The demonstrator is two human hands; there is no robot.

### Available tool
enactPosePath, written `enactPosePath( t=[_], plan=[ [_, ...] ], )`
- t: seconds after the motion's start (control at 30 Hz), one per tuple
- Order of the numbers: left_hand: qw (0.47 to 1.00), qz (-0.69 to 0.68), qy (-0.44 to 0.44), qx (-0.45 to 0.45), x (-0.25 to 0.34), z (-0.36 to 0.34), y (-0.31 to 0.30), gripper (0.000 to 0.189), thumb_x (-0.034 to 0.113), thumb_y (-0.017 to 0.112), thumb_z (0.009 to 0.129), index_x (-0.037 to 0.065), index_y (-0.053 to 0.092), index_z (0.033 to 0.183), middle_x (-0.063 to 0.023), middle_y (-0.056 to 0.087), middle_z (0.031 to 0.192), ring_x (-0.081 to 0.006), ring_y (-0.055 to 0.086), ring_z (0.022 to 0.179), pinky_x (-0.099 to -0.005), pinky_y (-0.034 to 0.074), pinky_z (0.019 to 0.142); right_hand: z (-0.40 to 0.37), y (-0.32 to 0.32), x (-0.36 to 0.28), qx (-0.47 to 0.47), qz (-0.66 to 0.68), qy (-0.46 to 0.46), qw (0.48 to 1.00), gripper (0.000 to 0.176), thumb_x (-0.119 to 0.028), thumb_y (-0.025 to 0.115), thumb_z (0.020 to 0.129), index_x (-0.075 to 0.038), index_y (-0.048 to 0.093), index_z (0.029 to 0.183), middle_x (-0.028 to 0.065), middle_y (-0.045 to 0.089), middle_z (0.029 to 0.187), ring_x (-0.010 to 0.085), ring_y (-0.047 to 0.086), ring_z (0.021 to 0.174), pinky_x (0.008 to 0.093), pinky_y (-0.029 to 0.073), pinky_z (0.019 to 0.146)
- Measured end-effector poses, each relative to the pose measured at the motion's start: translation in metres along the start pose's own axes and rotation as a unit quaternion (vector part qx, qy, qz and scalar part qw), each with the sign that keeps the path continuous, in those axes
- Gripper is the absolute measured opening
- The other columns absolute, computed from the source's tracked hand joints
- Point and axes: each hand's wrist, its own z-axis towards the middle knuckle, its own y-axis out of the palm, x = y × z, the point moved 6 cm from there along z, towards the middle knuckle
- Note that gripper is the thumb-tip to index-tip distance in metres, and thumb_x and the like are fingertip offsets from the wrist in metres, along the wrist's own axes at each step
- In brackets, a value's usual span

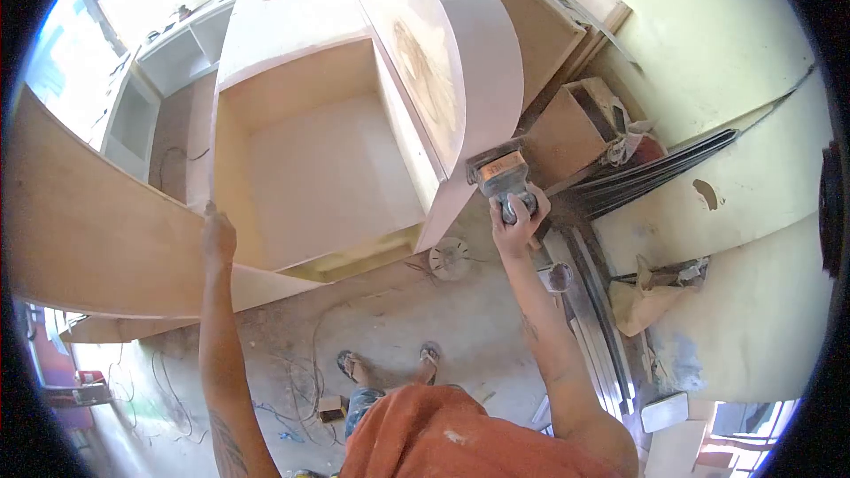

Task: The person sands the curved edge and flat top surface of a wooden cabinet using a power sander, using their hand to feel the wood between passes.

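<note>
Head view: right hand (520, 218) is clamping the sander (498, 173) against the cabinet (292, 26) at three o'clock; left hand (218, 237) is touching its edge at nine o'clock, grip unclear.

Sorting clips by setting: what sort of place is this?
Likely a carpentry workshop: the right hand presses a sander to an unfinished plywood cabinet; more bare cabinets stand behind.

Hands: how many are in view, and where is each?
2. The left hand rests at the lower left corner of the open cabinet. The right hand holds a sander against the cabinet's right side. Nobody else's hands show.
</note>
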Motion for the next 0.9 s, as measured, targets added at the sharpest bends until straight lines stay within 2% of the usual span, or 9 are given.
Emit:
enactPosePath(
  t=[0.07, 0.2, 0.4, 0.47, 0.5, 0.57, 0.67, 0.8, 0.9],
  plan=[
    [0.993, -0.011, 0.085, 0.075, -0.030, 0.014, 0.033, 0.040, 0.019, 0.044, 0.102, -0.003, 0.045, 0.135, -0.0340, 0.063, 0.117, -0.0472, 0.064, 0.107, -0.0561, 0.052, 0.086, 0.005, -0.006, -0.004, 0.001, -0.020, 0.023, 1.000, 0.043, -0.014, 0.084, 0.081, -0.012, 0.059, 0.115, 0.0196, 0.048, 0.128, 0.0396, 0.051, 0.113, 0.0515, 0.043, 0.094],
    [0.990, -0.032, 0.079, 0.111, -0.018, 0.009, 0.022, 0.040, 0.019, 0.044, 0.102, -0.003, 0.045, 0.135, -0.0329, 0.064, 0.116, -0.0480, 0.063, 0.108, -0.0554, 0.052, 0.089, 0.066, -0.017, -0.009, 0.042, -0.029, -0.004, 0.999, 0.041, -0.013, 0.083, 0.082, -0.012, 0.060, 0.115, 0.0193, 0.050, 0.127, 0.0396, 0.052, 0.113, 0.0515, 0.044, 0.094],
    [0.994, 0.003, 0.106, 0.002, -0.069, 0.050, 0.108, 0.039, 0.018, 0.043, 0.102, -0.005, 0.045, 0.134, -0.0309, 0.062, 0.121, -0.0500, 0.063, 0.105, -0.0545, 0.052, 0.090, 0.198, -0.026, -0.024, -0.020, -0.071, -0.035, 0.997, 0.034, -0.020, 0.081, 0.080, -0.014, 0.065, 0.109, 0.0124, 0.061, 0.116, 0.0334, 0.060, 0.109, 0.0466, 0.051, 0.093],
    [0.945, 0.050, 0.224, 0.232, -0.052, 0.043, 0.089, 0.037, 0.018, 0.042, 0.102, -0.004, 0.045, 0.132, -0.0312, 0.061, 0.121, -0.0491, 0.063, 0.107, -0.0546, 0.052, 0.088, 0.257, -0.014, -0.028, -0.082, -0.095, -0.014, 0.992, 0.030, -0.026, 0.077, 0.082, -0.018, 0.066, 0.109, 0.0106, 0.062, 0.115, 0.0333, 0.063, 0.107, 0.0457, 0.053, 0.090],
    [0.944, 0.047, 0.227, 0.234, -0.052, 0.047, 0.089, 0.037, 0.018, 0.042, 0.102, -0.004, 0.045, 0.132, -0.0312, 0.061, 0.121, -0.0491, 0.063, 0.107, -0.0546, 0.052, 0.088, 0.290, 0.000, -0.032, -0.125, -0.098, 0.008, 0.987, 0.028, -0.029, 0.075, 0.084, -0.020, 0.066, 0.109, 0.0105, 0.063, 0.115, 0.0338, 0.064, 0.107, 0.0457, 0.054, 0.089],
    [0.985, 0.054, 0.145, 0.078, -0.061, 0.065, 0.106, 0.036, 0.016, 0.042, 0.102, -0.004, 0.045, 0.132, -0.0317, 0.060, 0.121, -0.0491, 0.062, 0.107, -0.0529, 0.053, 0.089, 0.326, 0.024, -0.027, -0.150, -0.099, 0.016, 0.984, 0.030, -0.038, 0.073, 0.086, -0.025, 0.067, 0.112, 0.0119, 0.065, 0.116, 0.0357, 0.067, 0.105, 0.0477, 0.055, 0.088],
    [0.992, -0.059, 0.070, 0.084, -0.025, 0.029, 0.051, 0.036, 0.014, 0.042, 0.102, -0.003, 0.044, 0.134, -0.0318, 0.060, 0.121, -0.0505, 0.062, 0.107, -0.0537, 0.052, 0.090, 0.371, 0.065, -0.013, -0.235, -0.162, 0.038, 0.958, 0.037, -0.044, 0.072, 0.086, -0.027, 0.067, 0.118, 0.0126, 0.066, 0.115, 0.0354, 0.068, 0.106, 0.0486, 0.055, 0.091],
    [0.977, -0.004, 0.139, 0.164, -0.046, 0.047, 0.085, 0.033, 0.015, 0.042, 0.102, -0.006, 0.050, 0.126, -0.0297, 0.062, 0.120, -0.0462, 0.062, 0.111, -0.0536, 0.050, 0.093, 0.403, 0.097, 0.008, -0.259, -0.173, 0.029, 0.950, 0.038, -0.042, 0.070, 0.086, -0.025, 0.065, 0.120, 0.0123, 0.068, 0.117, 0.0350, 0.067, 0.106, 0.0466, 0.054, 0.090],
    [0.964, 0.182, 0.181, 0.067, -0.048, 0.058, 0.105, 0.031, 0.014, 0.042, 0.102, -0.009, 0.057, 0.116, -0.0269, 0.062, 0.122, -0.0403, 0.060, 0.118, -0.0506, 0.050, 0.095, 0.401, 0.097, 0.012, -0.283, -0.177, 0.067, 0.940, 0.044, -0.048, 0.072, 0.085, -0.030, 0.067, 0.124, 0.0142, 0.066, 0.123, 0.0343, 0.067, 0.112, 0.0491, 0.053, 0.096]
  ],
)
